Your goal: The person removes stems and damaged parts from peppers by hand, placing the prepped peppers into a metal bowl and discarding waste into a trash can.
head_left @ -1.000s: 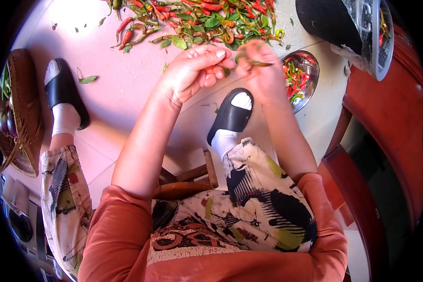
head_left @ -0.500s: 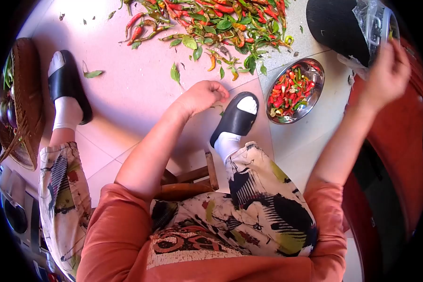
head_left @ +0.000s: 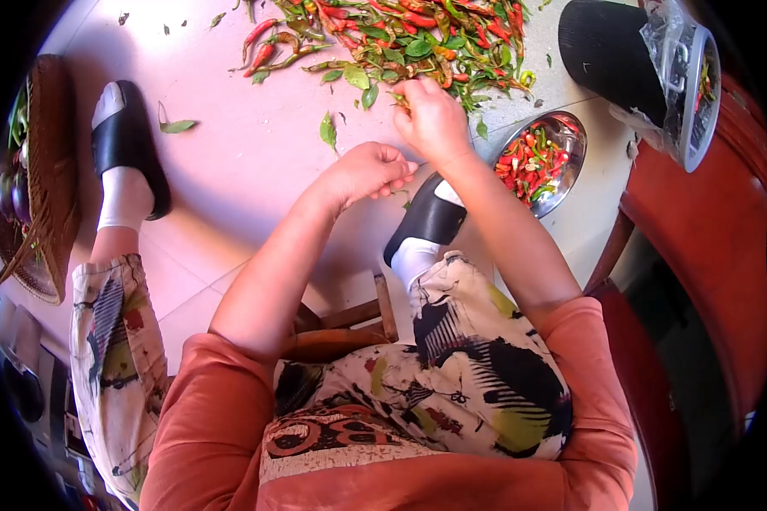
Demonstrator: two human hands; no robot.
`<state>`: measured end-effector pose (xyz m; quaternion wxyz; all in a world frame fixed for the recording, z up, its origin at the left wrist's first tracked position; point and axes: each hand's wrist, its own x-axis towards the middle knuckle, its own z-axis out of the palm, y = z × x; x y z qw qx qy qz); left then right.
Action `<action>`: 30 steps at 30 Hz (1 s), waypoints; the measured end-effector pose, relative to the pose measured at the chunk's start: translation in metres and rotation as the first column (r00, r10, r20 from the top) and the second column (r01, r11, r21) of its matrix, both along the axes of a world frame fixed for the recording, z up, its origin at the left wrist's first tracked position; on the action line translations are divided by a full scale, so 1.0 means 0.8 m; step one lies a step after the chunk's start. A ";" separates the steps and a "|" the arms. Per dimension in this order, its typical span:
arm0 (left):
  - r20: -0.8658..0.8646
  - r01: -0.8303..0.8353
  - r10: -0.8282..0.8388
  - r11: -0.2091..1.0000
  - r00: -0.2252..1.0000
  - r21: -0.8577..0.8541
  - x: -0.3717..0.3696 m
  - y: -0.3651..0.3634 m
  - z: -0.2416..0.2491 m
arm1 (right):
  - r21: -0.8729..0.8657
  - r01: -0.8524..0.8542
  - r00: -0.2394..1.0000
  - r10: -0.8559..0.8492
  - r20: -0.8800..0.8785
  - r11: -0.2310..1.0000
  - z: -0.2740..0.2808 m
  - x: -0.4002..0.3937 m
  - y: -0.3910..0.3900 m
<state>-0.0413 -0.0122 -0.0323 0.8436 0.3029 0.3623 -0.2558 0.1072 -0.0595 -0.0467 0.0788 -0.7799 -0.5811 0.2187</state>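
A heap of red and green chili peppers [head_left: 418, 43] with loose leaves lies on the floor at the top of the view. At its near edge, my right hand [head_left: 433, 123] has its fingers closed on a greenish chili pepper [head_left: 400, 100], mostly hidden by the fingertips. My left hand [head_left: 368, 175] hovers just below and to the left, thumb and fingers pinched together; what they hold, if anything, is too small to make out. Beside my right forearm stands a steel bowl [head_left: 578, 180] of red and green chili pieces, partly covered by the arm.
A black bucket [head_left: 609, 55] with a plastic liner and pale rim tilts at the upper right, some peppers inside. Red wooden furniture [head_left: 699, 247] stands at the right. A woven basket [head_left: 53, 179] with eggplants sits at far left. My slippered feet flank a wooden stool [head_left: 349, 319].
My right hand has swung left from the bucket's mouth to the near edge of the pepper heap, and its fingers are now closed there. My left hand has barely moved.
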 end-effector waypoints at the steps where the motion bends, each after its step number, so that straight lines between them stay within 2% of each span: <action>1: 0.020 0.002 -0.002 1.000 1.000 -0.007 0.000 0.005 0.001 | 0.002 -0.004 1.000 0.004 -0.003 1.000 0.000 0.005 -0.002; 2: 0.019 -0.001 0.001 1.000 1.000 -0.004 -0.001 0.012 0.001 | -0.034 0.191 0.949 -0.193 -0.250 0.981 0.000 0.012 -0.003; 3: 0.001 -0.066 0.066 0.997 0.998 0.026 -0.004 0.021 0.002 | -0.119 0.359 0.805 -0.371 -0.463 0.926 0.003 0.020 -0.004; 4: -0.019 -0.123 0.124 0.991 0.992 0.059 -0.005 0.028 0.003 | -0.320 0.472 0.449 -0.536 -0.715 0.822 0.024 0.025 0.007; 5: -0.015 -0.123 0.124 0.991 0.992 0.056 -0.004 0.034 0.004 | -0.484 0.453 0.169 -0.606 -0.778 0.748 0.052 0.038 0.013; 7: -0.018 -0.406 0.412 0.904 0.911 0.138 0.006 0.049 0.012 | -0.535 0.464 -0.115 -0.551 -0.827 0.706 0.070 0.048 0.009; 9: 0.011 -0.453 0.456 0.880 0.890 0.141 0.017 0.058 0.023 | -0.518 0.466 -0.142 -0.517 -0.844 0.717 0.081 0.049 0.007; 10: 0.046 -0.482 0.480 0.874 0.876 0.068 0.022 0.061 0.030 | -0.507 0.464 -0.176 -0.485 -0.857 0.726 0.082 0.047 0.006; 11: 0.076 -0.504 0.503 0.863 0.861 -0.005 0.026 0.062 0.036 | -0.508 0.465 -0.182 -0.483 -0.857 0.726 0.081 0.045 0.005; 13: 0.083 -0.489 0.486 0.872 0.870 0.008 0.031 0.062 0.041 | -0.381 0.489 -0.007 -0.433 -0.901 0.785 0.079 0.043 0.003; 14: 0.103 -0.475 0.471 0.880 0.876 0.023 0.033 0.062 0.041 | -0.381 0.491 -0.009 -0.433 -0.901 0.784 0.080 0.043 0.003; 16: 0.123 -0.457 0.449 0.889 0.885 0.038 0.036 0.060 0.041 | -0.303 0.476 0.169 -0.424 -0.890 0.825 0.087 0.045 0.003; 17: 0.127 -0.446 0.438 0.894 0.890 0.044 0.038 0.059 0.041 | -0.303 0.480 0.169 -0.426 -0.889 0.823 0.090 0.046 0.002; 19: 0.131 -0.435 0.426 0.899 0.895 0.050 0.041 0.060 0.044 | -0.277 0.456 0.269 -0.427 -0.863 0.846 0.094 0.048 0.000; 23: 0.140 -0.429 0.407 0.876 0.903 0.222 0.046 0.061 0.053 | -0.211 0.498 0.300 -0.396 -0.868 0.841 0.097 0.047 -0.002; 24: 0.137 -0.424 0.402 0.857 0.906 0.292 0.046 0.062 0.054 | -0.193 0.497 0.367 -0.406 -0.837 0.846 0.095 0.049 -0.004; 25: 0.137 -0.424 0.401 0.857 0.906 0.293 0.046 0.062 0.053 | -0.175 0.494 0.431 -0.415 -0.801 0.852 0.094 0.050 -0.006; 27: 0.140 -0.348 0.318 0.865 0.938 0.362 0.047 0.063 0.053 | -0.173 0.501 0.415 -0.411 -0.812 0.848 0.095 0.049 -0.006; 29: 0.159 -0.342 0.304 0.866 0.939 0.366 0.048 0.064 0.055 | -0.172 0.508 0.399 -0.407 -0.822 0.844 0.095 0.050 -0.007; 30: 0.178 -0.336 0.289 0.866 0.940 0.369 0.049 0.064 0.057 | -0.171 0.485 0.438 -0.408 -0.801 0.857 0.094 0.052 -0.009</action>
